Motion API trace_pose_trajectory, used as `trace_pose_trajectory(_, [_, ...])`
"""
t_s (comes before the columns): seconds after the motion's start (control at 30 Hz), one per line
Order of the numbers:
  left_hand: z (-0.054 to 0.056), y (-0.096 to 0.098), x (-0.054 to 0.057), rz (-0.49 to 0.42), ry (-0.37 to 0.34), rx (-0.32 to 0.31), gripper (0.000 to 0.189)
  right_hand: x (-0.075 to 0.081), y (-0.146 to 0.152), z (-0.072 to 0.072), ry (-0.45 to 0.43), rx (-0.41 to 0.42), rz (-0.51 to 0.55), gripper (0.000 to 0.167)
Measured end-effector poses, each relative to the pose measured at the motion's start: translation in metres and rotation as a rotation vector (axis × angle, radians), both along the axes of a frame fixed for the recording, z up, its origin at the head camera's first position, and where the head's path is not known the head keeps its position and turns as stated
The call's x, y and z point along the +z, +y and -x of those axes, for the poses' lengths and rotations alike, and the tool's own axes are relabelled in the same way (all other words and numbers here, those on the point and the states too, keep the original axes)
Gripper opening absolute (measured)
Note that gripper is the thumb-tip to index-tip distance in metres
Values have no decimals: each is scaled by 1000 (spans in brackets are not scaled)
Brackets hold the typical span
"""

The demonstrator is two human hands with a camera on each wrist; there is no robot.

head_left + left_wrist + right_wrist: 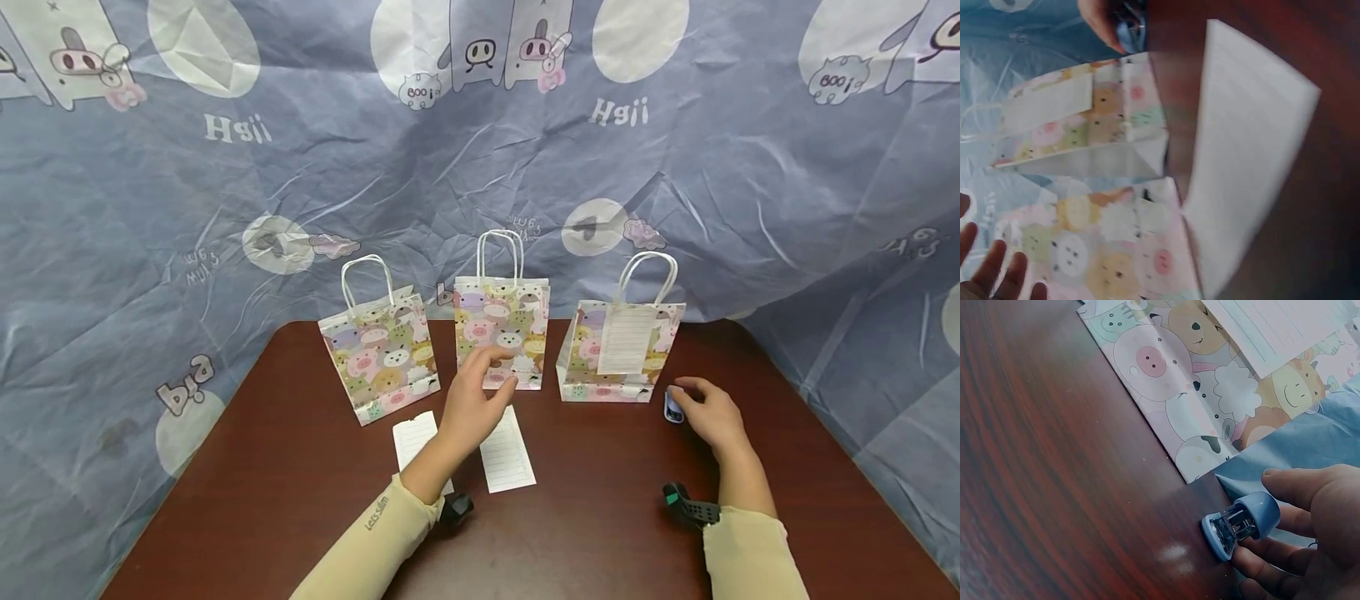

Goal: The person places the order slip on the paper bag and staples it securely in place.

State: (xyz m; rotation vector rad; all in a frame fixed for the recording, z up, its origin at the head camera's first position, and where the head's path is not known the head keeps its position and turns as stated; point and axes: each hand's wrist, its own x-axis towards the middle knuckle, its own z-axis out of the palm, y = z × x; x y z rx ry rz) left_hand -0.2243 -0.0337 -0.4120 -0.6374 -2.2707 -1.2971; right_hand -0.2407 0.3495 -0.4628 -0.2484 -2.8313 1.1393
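My left hand (pixel 476 404), fingers spread and slightly bent, is held in front of the middle animal-print paper bag (pixel 502 312) with nothing in its grasp. Below it lies a lined paper slip (pixel 508 458); another slip (pixel 416 437) is partly covered by the left forearm. At the right, my right hand (pixel 712 412) is beside a small blue stapler (pixel 1250 519) standing on the table. In the right wrist view its thumb is apart from the stapler while the other fingers lie loosely behind it. The right bag (pixel 588 342) has a lined slip (pixel 626 342) on its front.
A third paper bag (pixel 386 354) stands tilted at the left. All three bags have white handles. The dark red-brown table (pixel 585 533) ends at a blue cartoon-print cloth (pixel 420 183) hanging behind and at the sides.
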Motion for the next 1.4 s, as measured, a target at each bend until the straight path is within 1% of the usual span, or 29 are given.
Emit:
trace_pose_trajectory(0.07, [-2,-6,-6,37,-72,13,36,1,0,0,-3,-2,2,60])
trace_pose_trajectory(0.17, [-6,-13,-14,58,-161,18,39,2,-1,-1,-3,-6,6,60])
trace_pose_trajectory(0.23, [-8,-16,-20,58,-205,20,41,3,-1,-2,-1,-7,7,60])
trace_pose_trajectory(0.33, [-12,-20,-29,58,-251,16,42,2,-1,-2,8,-9,9,60])
trace_pose_trajectory(0.47, [-12,-26,-41,42,-323,-20,44,3,-1,-1,26,-19,1,58])
trace_pose_trajectory(0.57, [-10,-31,-46,4,-380,-29,45,6,-2,-1,80,-63,-19,51])
trace_pose_trajectory(0.63, [-8,-34,-47,-14,-418,-17,45,10,-2,-1,133,-116,-36,46])
trace_pose_trajectory(0.7, [-6,-37,-48,-10,-442,4,45,15,-3,-2,188,-183,-33,41])
trace_pose_trajectory(0.77, [-5,-39,-51,5,-459,12,45,21,-5,-3,229,-255,-10,38])
trace_pose_trajectory(0.87, [-2,-43,-56,37,-463,14,45,32,-11,-4,302,-358,60,33])
trace_pose_trajectory(0.93, [-1,-45,-60,43,-462,8,46,40,-17,-6,365,-402,110,30])
trace_pose_trajectory(1.0, [1,-48,-65,46,-458,10,45,49,-23,-8,424,-420,150,28])
trace_pose_trajectory(1.07, [2,-51,-69,42,-455,15,45,57,-29,-10,466,-418,187,27])
trace_pose_trajectory(1.2, [5,-54,-75,38,-437,8,44,72,-42,-15,509,-393,261,23])
trace_pose_trajectory(1.3, [6,-55,-78,57,-411,-2,43,83,-54,-18,544,-342,327,20])
trace_pose_trajectory(1.4, [6,-55,-80,89,-390,4,42,92,-70,-22,561,-260,403,20])
